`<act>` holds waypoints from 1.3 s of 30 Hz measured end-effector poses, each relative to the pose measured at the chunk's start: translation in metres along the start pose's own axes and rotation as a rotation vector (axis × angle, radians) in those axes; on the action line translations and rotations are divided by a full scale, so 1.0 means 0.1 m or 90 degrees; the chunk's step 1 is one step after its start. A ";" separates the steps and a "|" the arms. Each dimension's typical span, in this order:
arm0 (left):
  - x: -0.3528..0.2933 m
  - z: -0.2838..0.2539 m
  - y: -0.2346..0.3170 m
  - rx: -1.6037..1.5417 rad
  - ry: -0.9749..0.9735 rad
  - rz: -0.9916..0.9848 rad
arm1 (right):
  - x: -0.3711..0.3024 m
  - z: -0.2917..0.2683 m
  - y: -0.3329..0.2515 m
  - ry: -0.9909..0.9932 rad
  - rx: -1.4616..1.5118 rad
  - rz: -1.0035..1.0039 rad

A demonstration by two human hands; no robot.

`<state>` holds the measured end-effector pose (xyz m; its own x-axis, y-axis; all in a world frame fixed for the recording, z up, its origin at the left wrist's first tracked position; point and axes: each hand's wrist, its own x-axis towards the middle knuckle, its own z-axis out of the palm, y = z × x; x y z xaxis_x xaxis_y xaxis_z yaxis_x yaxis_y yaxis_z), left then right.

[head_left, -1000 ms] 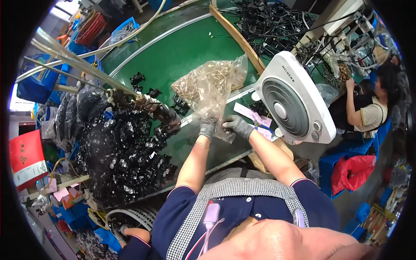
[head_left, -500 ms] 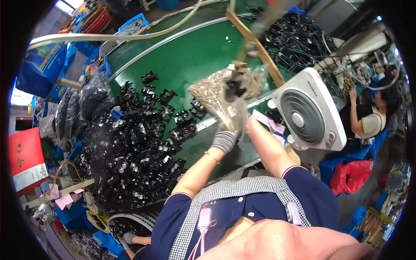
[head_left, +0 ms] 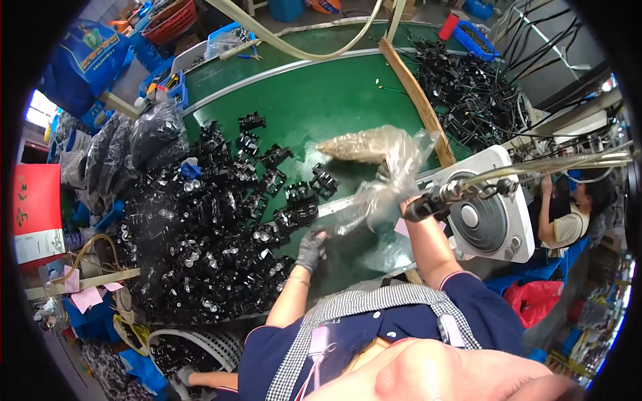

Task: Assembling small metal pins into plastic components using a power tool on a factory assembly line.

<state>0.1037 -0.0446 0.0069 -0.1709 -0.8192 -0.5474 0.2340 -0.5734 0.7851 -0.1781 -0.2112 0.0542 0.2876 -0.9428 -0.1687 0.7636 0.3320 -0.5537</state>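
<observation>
My left hand (head_left: 311,251), in a grey glove, is over the green table with its fingers apart and nothing in it, just right of a large heap of black plastic parts (head_left: 200,247). My right forearm reaches up to a clear plastic bag (head_left: 398,164), whose far end is full of small brassy pieces (head_left: 358,145). Film and a hanging black-tipped tool (head_left: 435,200) mostly hide my right hand (head_left: 384,172); its dark gloved fingers show partly at the bag, closed on it. Loose film from the bag hangs toward my left hand.
A white fan (head_left: 475,214) lies at the right, beside a wooden strip (head_left: 418,97) and a pile of black cables (head_left: 461,93). Another person's gloved hand (head_left: 184,376) is at a white basket (head_left: 224,341), lower left. A co-worker (head_left: 568,220) sits far right. Filled bags (head_left: 157,137) stand left.
My left hand has let go of the bag and drawn back left and nearer. The bag has shifted right with my right hand. The hanging tool has swung right, over my right wrist.
</observation>
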 end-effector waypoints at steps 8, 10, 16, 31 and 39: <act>0.28 -0.14 -0.63 -0.568 -0.461 -0.196 | -0.80 0.82 -0.22 -0.103 -1.119 -0.539; 0.23 0.14 -0.49 -0.568 -0.404 -0.294 | -1.20 0.91 -0.28 -0.218 -1.396 -0.510; -0.67 0.70 -0.12 -0.329 -0.357 -0.426 | -2.49 0.53 0.30 -0.250 -0.906 -0.250; -1.11 2.37 -0.66 0.222 -0.458 -0.567 | -4.65 -0.29 0.50 0.032 -0.901 -0.417; -1.52 3.47 -1.81 0.414 -0.604 -0.614 | -6.49 -0.64 0.39 0.293 -0.671 -0.399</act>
<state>-0.2452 0.1856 0.0486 -0.6071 0.3160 -0.7291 -0.7381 -0.5640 0.3702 -0.3725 0.4116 0.0898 -0.3319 -0.9210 0.2037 -0.1825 -0.1492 -0.9718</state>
